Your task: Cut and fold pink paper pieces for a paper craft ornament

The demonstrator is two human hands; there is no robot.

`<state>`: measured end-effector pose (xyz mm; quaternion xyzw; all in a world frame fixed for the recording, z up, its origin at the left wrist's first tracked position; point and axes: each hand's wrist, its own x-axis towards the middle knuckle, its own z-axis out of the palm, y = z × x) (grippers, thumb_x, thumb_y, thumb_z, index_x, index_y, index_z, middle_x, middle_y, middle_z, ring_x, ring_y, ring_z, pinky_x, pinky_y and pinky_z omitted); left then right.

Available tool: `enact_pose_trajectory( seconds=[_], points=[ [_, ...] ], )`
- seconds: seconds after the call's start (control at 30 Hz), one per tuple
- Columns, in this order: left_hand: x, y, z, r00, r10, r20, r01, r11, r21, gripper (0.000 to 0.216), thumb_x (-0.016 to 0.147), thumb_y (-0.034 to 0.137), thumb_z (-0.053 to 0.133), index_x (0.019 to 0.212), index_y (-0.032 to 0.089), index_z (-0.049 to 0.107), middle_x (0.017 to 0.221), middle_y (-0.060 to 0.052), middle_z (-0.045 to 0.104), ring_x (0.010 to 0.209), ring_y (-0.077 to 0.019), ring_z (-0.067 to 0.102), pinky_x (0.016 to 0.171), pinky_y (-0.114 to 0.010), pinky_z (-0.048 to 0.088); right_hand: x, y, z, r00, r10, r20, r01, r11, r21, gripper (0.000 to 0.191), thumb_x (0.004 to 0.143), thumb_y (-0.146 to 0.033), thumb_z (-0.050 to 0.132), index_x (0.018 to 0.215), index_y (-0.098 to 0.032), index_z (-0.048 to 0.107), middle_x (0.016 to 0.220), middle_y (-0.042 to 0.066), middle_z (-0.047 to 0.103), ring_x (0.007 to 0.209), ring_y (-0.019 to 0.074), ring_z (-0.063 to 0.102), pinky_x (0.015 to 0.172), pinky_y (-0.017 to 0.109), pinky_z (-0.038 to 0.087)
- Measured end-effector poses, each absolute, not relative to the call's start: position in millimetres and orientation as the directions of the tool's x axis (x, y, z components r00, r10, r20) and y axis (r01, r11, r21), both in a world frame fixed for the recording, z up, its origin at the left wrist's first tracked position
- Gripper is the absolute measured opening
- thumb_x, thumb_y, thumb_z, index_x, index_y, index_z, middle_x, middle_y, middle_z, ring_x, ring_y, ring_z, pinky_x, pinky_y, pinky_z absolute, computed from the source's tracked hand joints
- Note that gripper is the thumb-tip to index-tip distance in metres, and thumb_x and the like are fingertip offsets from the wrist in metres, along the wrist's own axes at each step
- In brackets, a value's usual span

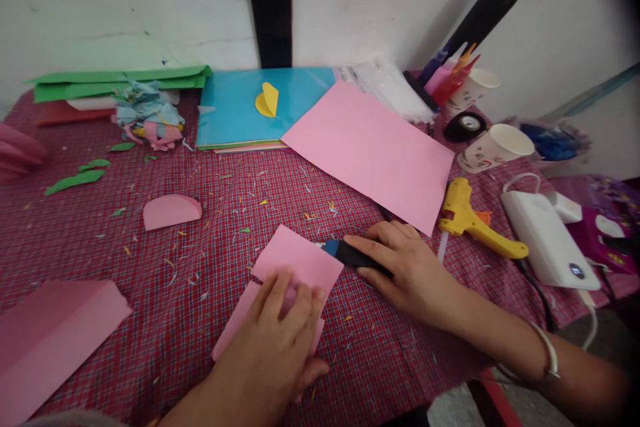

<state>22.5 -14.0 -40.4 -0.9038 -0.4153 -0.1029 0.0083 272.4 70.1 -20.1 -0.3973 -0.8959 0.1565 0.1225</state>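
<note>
My left hand point(280, 340) lies flat, fingers spread, pressing a folded pink paper piece point(297, 260) onto the red checked tablecloth point(200, 320). My right hand point(405, 267) is closed round a black and blue tool point(345, 252), likely a cutter, whose blue tip touches the right edge of the pink piece. A silver bangle point(547, 350) sits on the right wrist.
A large pink sheet point(370, 150) lies behind, a yellow glue gun point(475, 220) and white power bank point(547, 240) to the right. Paper cups point(500, 145), tape, blue sheets with a yellow heart point(267, 101), green sheets, scraps, a pink half-round point(171, 211) and a phone against the wall.
</note>
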Motion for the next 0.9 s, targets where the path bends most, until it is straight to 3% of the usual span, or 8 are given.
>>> enact_pose_trajectory(
  seconds=[0.43, 0.9],
  points=[
    [22, -12, -37, 0.643, 0.738, 0.203, 0.743, -0.666, 0.065, 0.072, 0.077, 0.068, 0.062, 0.118, 0.010, 0.067, 0.110, -0.014, 0.069, 0.111, -0.0391, 0.056, 0.093, -0.049, 0.042, 262, 84, -21, -0.672, 0.733, 0.107, 0.662, 0.659, -0.359, 0.038, 0.092, -0.023, 0.057, 0.130, -0.020, 0.058, 0.102, 0.010, 0.060, 0.093, 0.0247, 0.054, 0.081, 0.043, 0.046],
    [22, -13, -41, 0.654, 0.744, 0.136, 0.735, -0.668, 0.117, 0.071, 0.081, 0.067, 0.058, 0.125, 0.012, 0.063, 0.114, -0.014, 0.066, 0.117, -0.0392, 0.052, 0.096, -0.052, 0.043, 254, 95, -23, -0.636, 0.760, 0.132, 0.678, 0.632, -0.376, 0.039, 0.092, -0.025, 0.057, 0.130, -0.019, 0.057, 0.104, 0.011, 0.059, 0.094, 0.0255, 0.055, 0.081, 0.044, 0.047]
  ],
)
